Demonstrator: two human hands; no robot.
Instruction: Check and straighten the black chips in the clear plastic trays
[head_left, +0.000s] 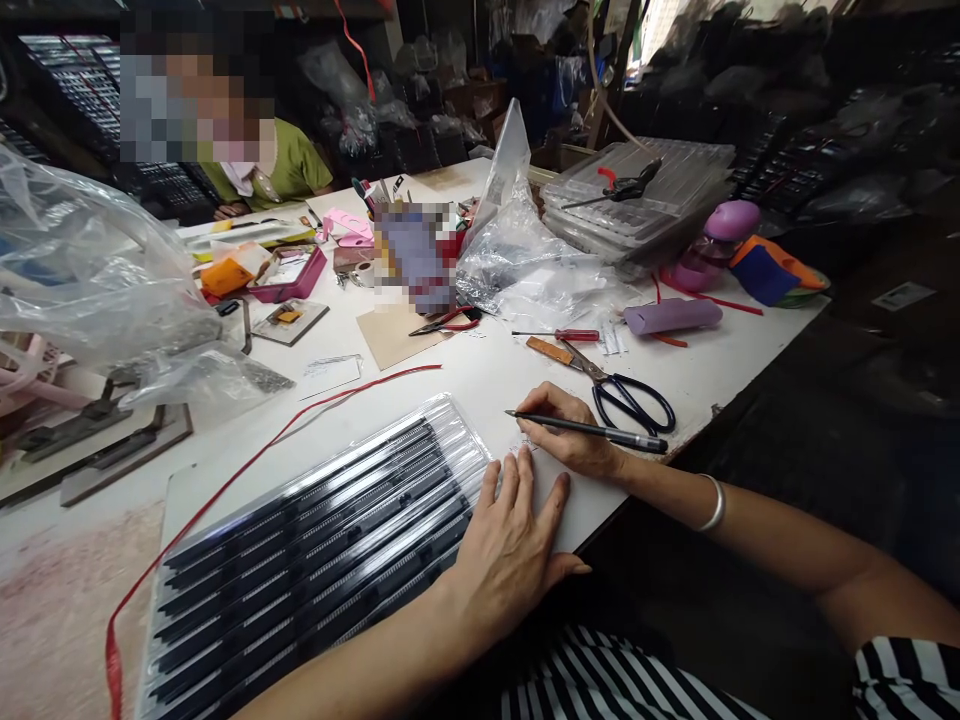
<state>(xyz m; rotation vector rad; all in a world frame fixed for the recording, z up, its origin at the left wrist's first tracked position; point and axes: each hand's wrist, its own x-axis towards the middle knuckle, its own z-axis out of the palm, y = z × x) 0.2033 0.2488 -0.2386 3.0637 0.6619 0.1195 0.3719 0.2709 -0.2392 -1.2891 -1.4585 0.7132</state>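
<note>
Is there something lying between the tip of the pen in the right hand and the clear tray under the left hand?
Nothing visible. The pen in the right hand points toward the clear tray; between them is only bare white table. The left hand rests on the tray's near corner.

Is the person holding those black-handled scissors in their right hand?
No, the right hand holds a dark pen, while the scissors lie untouched on the white table just beyond it.

Black pen (592, 431) level above table edge
</note>
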